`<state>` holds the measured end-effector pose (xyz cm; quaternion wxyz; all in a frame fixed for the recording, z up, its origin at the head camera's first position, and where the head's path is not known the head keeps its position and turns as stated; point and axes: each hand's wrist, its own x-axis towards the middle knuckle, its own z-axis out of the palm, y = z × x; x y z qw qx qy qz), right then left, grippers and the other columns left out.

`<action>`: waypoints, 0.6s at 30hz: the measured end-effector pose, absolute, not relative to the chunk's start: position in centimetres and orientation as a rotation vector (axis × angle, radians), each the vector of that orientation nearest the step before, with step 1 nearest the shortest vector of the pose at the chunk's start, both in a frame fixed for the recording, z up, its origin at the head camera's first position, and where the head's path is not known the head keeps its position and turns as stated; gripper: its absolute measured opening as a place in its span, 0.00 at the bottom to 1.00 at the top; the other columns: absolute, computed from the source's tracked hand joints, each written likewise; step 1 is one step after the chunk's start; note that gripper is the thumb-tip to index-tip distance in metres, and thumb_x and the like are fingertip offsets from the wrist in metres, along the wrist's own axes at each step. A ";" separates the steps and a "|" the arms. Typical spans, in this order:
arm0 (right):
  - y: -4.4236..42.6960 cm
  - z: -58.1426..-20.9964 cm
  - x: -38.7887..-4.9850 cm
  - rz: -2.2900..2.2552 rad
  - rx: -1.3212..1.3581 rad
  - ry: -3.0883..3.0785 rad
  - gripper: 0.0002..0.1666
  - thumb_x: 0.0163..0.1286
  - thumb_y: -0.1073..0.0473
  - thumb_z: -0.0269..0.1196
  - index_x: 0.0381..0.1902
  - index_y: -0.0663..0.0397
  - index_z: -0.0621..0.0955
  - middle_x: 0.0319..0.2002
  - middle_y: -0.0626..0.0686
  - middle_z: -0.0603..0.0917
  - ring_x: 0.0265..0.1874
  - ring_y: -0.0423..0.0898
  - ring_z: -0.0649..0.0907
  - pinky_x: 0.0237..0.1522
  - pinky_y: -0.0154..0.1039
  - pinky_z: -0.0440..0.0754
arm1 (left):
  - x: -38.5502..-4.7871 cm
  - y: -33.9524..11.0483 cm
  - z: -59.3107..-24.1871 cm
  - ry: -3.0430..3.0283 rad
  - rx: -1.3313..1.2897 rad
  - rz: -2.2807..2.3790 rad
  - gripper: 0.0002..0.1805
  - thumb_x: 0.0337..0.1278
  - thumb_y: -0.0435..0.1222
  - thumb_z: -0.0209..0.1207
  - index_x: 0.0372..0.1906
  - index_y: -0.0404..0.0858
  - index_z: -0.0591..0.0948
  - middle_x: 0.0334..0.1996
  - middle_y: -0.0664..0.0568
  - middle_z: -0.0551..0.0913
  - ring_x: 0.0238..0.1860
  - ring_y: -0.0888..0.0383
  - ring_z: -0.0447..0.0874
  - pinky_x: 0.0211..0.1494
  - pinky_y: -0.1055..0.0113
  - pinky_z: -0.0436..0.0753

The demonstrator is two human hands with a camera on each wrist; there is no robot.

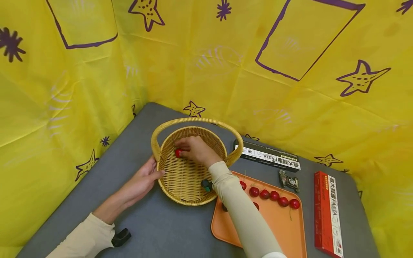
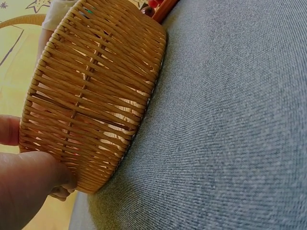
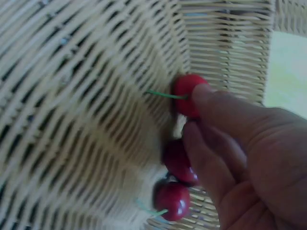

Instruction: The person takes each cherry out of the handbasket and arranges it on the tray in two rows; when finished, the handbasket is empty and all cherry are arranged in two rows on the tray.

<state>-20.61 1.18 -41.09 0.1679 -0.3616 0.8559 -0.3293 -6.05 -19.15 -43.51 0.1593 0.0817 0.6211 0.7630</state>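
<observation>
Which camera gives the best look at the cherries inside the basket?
The right wrist view: it shows three cherries up close, two with green stems visible. The head view shows only one, at the right hand; the left wrist view shows the outside of the basket, hiding them.

Creased yellow cloth walls (image 1: 180,79) — purple-outlined stars (image 1: 359,79), pale fishbone shapes (image 1: 217,59) — around a grey fabric-topped table (image 1: 135,139).

Free room over near basket rim (image 1: 187,203), right sleeve (image 1: 241,209) alongside
</observation>
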 end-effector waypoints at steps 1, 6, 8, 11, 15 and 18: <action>1.3 -41.2 -20.6 -0.908 -1.040 2.448 0.20 0.74 0.64 0.69 0.62 0.59 0.86 0.58 0.53 0.89 0.59 0.45 0.87 0.60 0.33 0.82 | -6.1 -19.1 -43.6 1.771 0.233 2.181 0.44 0.79 0.23 0.42 0.86 0.39 0.30 0.86 0.42 0.38 0.85 0.45 0.34 0.84 0.50 0.42; 1.8 -41.8 -20.5 -0.868 -1.090 2.473 0.15 0.74 0.61 0.70 0.57 0.54 0.89 0.54 0.50 0.91 0.54 0.41 0.88 0.55 0.33 0.83 | -6.1 -19.0 -43.8 1.765 0.241 2.179 0.44 0.79 0.23 0.41 0.86 0.38 0.31 0.86 0.41 0.38 0.85 0.44 0.34 0.83 0.48 0.41; 2.1 -42.1 -20.5 -0.869 -1.113 2.463 0.15 0.73 0.61 0.70 0.56 0.53 0.89 0.53 0.48 0.91 0.52 0.41 0.88 0.53 0.33 0.83 | -6.1 -18.9 -43.9 1.765 0.242 2.178 0.44 0.79 0.23 0.42 0.86 0.39 0.31 0.86 0.41 0.38 0.85 0.44 0.34 0.84 0.49 0.42; 2.2 -42.2 -20.5 -0.862 -1.132 2.459 0.16 0.73 0.59 0.71 0.57 0.52 0.89 0.52 0.47 0.91 0.51 0.40 0.88 0.52 0.32 0.83 | -6.1 -18.9 -43.9 1.762 0.246 2.172 0.44 0.79 0.23 0.42 0.86 0.39 0.31 0.86 0.41 0.39 0.85 0.44 0.35 0.84 0.53 0.45; 2.3 -41.1 -20.2 -0.907 -1.091 2.453 0.18 0.73 0.58 0.71 0.59 0.51 0.89 0.54 0.47 0.91 0.53 0.39 0.88 0.54 0.30 0.83 | -6.0 -19.0 -43.8 1.771 0.238 2.168 0.44 0.79 0.23 0.42 0.86 0.38 0.31 0.86 0.41 0.38 0.85 0.44 0.34 0.84 0.54 0.46; 2.4 -39.3 -19.7 -0.984 -1.061 2.428 0.19 0.73 0.58 0.71 0.60 0.51 0.88 0.55 0.48 0.90 0.55 0.40 0.88 0.55 0.30 0.83 | -6.1 -19.1 -43.7 1.781 0.230 2.168 0.43 0.79 0.23 0.42 0.86 0.37 0.32 0.86 0.41 0.38 0.85 0.44 0.34 0.84 0.52 0.45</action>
